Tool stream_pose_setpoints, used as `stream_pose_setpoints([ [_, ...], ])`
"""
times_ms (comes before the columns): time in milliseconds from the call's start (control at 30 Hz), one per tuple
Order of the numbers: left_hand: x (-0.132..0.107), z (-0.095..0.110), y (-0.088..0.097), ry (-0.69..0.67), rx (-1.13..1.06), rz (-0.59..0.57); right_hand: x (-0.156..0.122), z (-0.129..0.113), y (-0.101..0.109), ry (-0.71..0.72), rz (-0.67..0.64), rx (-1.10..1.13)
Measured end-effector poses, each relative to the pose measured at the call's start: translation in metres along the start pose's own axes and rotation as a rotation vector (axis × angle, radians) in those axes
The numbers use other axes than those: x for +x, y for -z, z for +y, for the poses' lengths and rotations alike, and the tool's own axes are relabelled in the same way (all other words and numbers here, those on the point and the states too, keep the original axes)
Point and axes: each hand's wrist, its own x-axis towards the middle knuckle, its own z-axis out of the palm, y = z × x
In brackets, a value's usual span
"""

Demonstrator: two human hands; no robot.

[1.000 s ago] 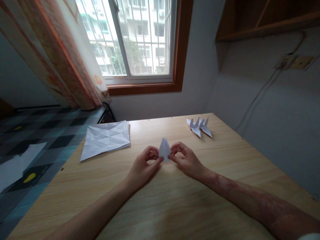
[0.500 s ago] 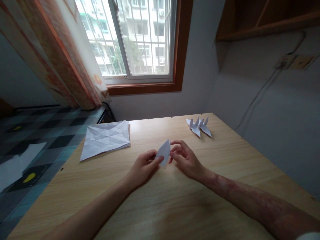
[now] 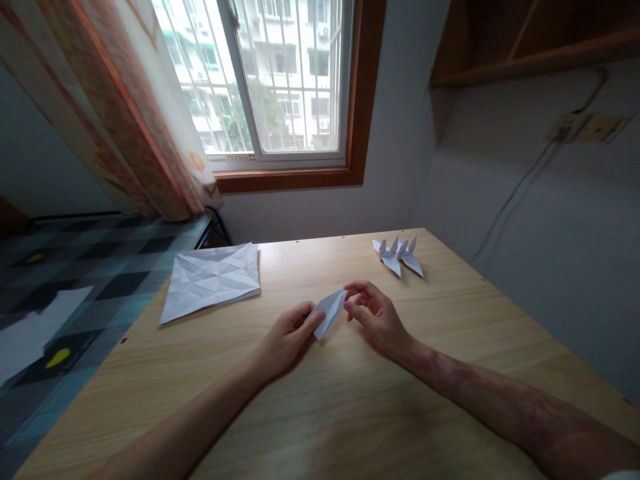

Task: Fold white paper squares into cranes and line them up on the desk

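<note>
Between my two hands is a small piece of folded white paper (image 3: 328, 313), narrow and pointed, tilted with its tip up to the right. My left hand (image 3: 293, 333) is closed on its lower left part, thumb on top and the other fingers mostly hidden behind. My right hand (image 3: 375, 315) has its curled index finger and thumb at the paper's upper right tip, which they appear to pinch. Both hands are over the wooden table (image 3: 280, 413). Farther back on the right stand two folded paper cranes (image 3: 399, 255), side by side.
A stack of creased white paper sheets (image 3: 215, 277) lies at the table's back left. Left of the table is a bed with a checked cover (image 3: 125, 260), with loose white paper (image 3: 45, 327) on it. A window (image 3: 290, 87) and wall stand behind; a shelf (image 3: 535, 60) hangs at right.
The folded paper has turned clockwise, its tip now leaning farther right and its layered edge showing. My right hand's fingers have shifted slightly to the right with the tip.
</note>
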Motion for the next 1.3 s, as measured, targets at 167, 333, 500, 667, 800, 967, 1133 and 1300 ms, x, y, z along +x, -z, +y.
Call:
stream_pose_setpoints([
  [167, -0.001, 0.002, 0.0, -0.006, 0.01, -0.004, 0.001, -0.002, -0.001, 0.02, 0.023, 0.012],
  [333, 0.0, 0.004, 0.001, -0.016, 0.006, -0.007, 0.002, -0.001, -0.003, -0.019, 0.041, 0.03],
  [500, -0.001, 0.003, 0.0, -0.016, 0.06, -0.018, 0.002, 0.005, 0.0, -0.033, 0.005, -0.002],
  [667, -0.001, 0.002, 0.002, -0.01, 0.069, -0.034, 0.003, 0.006, 0.002, -0.01, -0.03, -0.073],
  [800, 0.0, 0.001, 0.003, -0.013, 0.044, -0.032, 0.005, -0.001, 0.002, 0.094, -0.025, -0.074],
  [967, 0.001, -0.001, 0.003, -0.021, 0.038, -0.025, 0.003, -0.004, 0.0, 0.078, -0.007, -0.117],
  [1133, 0.001, 0.001, 0.002, -0.027, 0.039, -0.016, 0.002, 0.0, 0.002, 0.042, -0.013, -0.152],
  [1300, 0.001, 0.001, 0.002, -0.038, 0.062, -0.018, 0.002, -0.001, 0.003, 0.016, -0.046, -0.126],
])
